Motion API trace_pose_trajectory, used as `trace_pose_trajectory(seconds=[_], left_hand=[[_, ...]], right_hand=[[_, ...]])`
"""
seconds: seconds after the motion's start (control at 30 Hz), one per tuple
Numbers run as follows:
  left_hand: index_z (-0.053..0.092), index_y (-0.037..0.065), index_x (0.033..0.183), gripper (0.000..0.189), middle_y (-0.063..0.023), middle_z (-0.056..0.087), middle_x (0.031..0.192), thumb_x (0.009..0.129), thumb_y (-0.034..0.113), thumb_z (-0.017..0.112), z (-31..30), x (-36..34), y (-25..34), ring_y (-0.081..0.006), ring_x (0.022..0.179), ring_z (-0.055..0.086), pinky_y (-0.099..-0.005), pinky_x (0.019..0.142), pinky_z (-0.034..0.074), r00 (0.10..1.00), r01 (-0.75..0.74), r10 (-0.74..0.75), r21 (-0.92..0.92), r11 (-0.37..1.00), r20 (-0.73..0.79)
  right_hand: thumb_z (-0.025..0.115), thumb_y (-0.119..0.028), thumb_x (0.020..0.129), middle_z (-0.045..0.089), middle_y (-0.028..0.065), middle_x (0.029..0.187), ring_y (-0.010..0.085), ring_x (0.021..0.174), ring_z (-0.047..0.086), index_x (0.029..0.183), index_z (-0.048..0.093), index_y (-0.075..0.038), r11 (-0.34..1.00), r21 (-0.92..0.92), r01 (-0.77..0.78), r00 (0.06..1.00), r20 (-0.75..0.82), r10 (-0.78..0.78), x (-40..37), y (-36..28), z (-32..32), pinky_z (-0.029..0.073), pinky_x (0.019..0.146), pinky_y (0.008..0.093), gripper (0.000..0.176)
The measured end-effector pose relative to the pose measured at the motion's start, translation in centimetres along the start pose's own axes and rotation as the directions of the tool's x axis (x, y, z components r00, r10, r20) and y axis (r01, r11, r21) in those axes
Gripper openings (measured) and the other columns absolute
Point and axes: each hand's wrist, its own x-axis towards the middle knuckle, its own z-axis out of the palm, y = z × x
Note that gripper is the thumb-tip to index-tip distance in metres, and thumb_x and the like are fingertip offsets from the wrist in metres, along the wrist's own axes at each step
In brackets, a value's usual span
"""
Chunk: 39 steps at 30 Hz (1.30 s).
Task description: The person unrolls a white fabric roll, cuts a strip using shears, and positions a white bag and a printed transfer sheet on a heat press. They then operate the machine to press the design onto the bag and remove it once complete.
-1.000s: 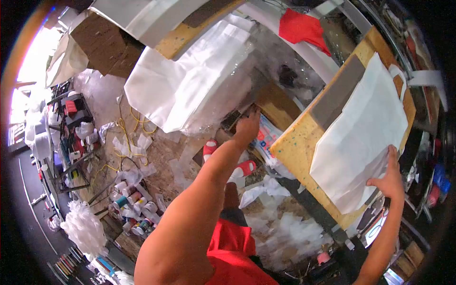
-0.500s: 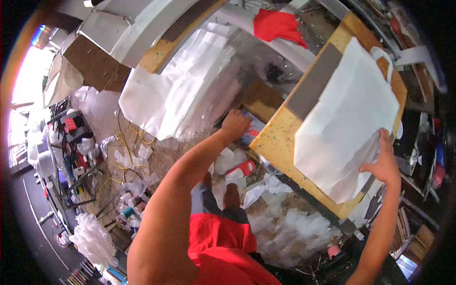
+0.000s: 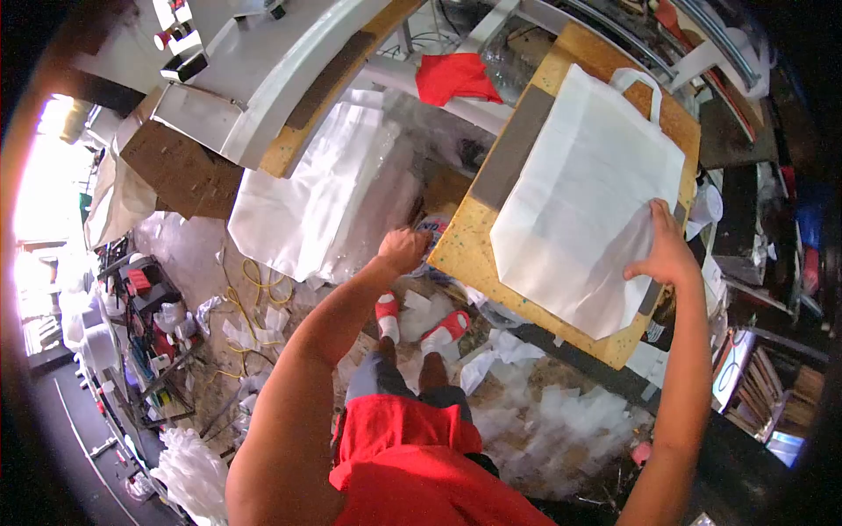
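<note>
Two bare hands are working below me, and I am watching them through the camera on the person's head. The right hand (image 3: 664, 252) is resting on a big white bag (image 3: 583, 206). Its thumb is sticking out to one side and its fingers are pointing up the bag, so I am seeing the hand spread wide. It is pressing flat near the bag's lower right edge and is not gripping it. The bag is lying flat on a speckled yellow board (image 3: 458, 247), and its loop handle (image 3: 646, 81) is poking out past the far end. A dark grey strip (image 3: 516, 149) is running along the left side of the board, next to the bag.

The left hand (image 3: 403, 250) is reaching out low, just beside the near left corner of the board. Its fingers are curling in, and a printed packet (image 3: 436, 230) is showing right next to them. I am not seeing the fingertips well, so I cannot tell if they are holding anything.

Past the left hand, a pile of white bags (image 3: 294, 210) is sitting under another table edge, and a brown cardboard piece (image 3: 180, 171) is leaning near it. A red cloth (image 3: 456, 79) is lying on a white beam at the top. Down on the floor, the person is wearing red slippers (image 3: 449, 327), and white scraps (image 3: 553, 425) are lying all around to the right of them. A yellow cord (image 3: 257, 285) is curling on the left.
</note>
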Motion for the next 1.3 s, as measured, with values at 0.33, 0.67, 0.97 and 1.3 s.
trace_pose_trajectory(seconds=[0.33, 0.67, 0.97, 1.3], left_hand=[[0.059, 0.012, 0.108, 0.021, -0.022, 0.07, 0.093, 0.092, 0.024, 0.056, -0.2, -7.1, 2.9, -0.0422, 0.087, 0.068, -0.0537, 0.073, 0.052, 0.989, 0.149, -0.146, -0.346, 0.926, 0.033], [0.073, 0.009, 0.11, 0.021, -0.0109, 0.073, 0.101, 0.091, 0.015, 0.068, -25.4, -12.6, 16.0, -0.0221, 0.09, 0.07, -0.0355, 0.078, 0.054, 0.768, -0.275, 0.61, -0.76, 0.589, 0.195], [0.072, 0.006, 0.113, 0.027, -0.0098, 0.072, 0.088, 0.09, 0.018, 0.066, -31.1, 6.5, 18.3, -0.0121, 0.08, 0.065, -0.0279, 0.075, 0.052, 0.921, -0.388, 0.235, -0.677, 0.626, -0.31], [0.068, 0.009, 0.122, 0.041, -0.02, 0.07, 0.102, 0.084, 0.025, 0.069, -26.3, 15.5, 17.1, -0.0369, 0.098, 0.067, -0.0414, 0.091, 0.052, 0.926, -0.238, 0.064, -0.445, 0.863, -0.372]], right_hand=[[0.096, -0.027, 0.042, 0.018, 0.0183, 0.163, 0.0403, 0.147, 0.026, 0.154, 0.017, 0.003, 0.996, 0.084, 0.043, 0.998, -0.041, -0.04, 0.0, 0.8, 0.7, 0.026, 0.122, 0.0437, 0.14], [0.095, -0.036, 0.049, 0.015, 0.0197, 0.164, 0.0407, 0.148, 0.022, 0.156, 0.013, 0.001, 0.999, 0.015, -0.039, 0.999, 0.015, 0.039, -0.2, 0.8, 0.4, 0.025, 0.122, 0.0412, 0.14], [0.091, -0.059, 0.043, 0.023, 0.0147, 0.162, 0.0445, 0.146, 0.025, 0.155, 0.023, -0.012, 0.971, 0.18, 0.156, 0.966, -0.232, -0.112, 1.7, 5.0, 5.3, 0.031, 0.114, 0.0596, 0.14], [0.09, -0.062, 0.044, 0.027, 0.0161, 0.161, 0.0364, 0.151, 0.016, 0.154, 0.03, -0.004, 0.999, 0.029, -0.031, 0.999, 0.044, 0.03, -0.8, 2.9, 1.2, 0.028, 0.114, 0.0627, 0.138]])
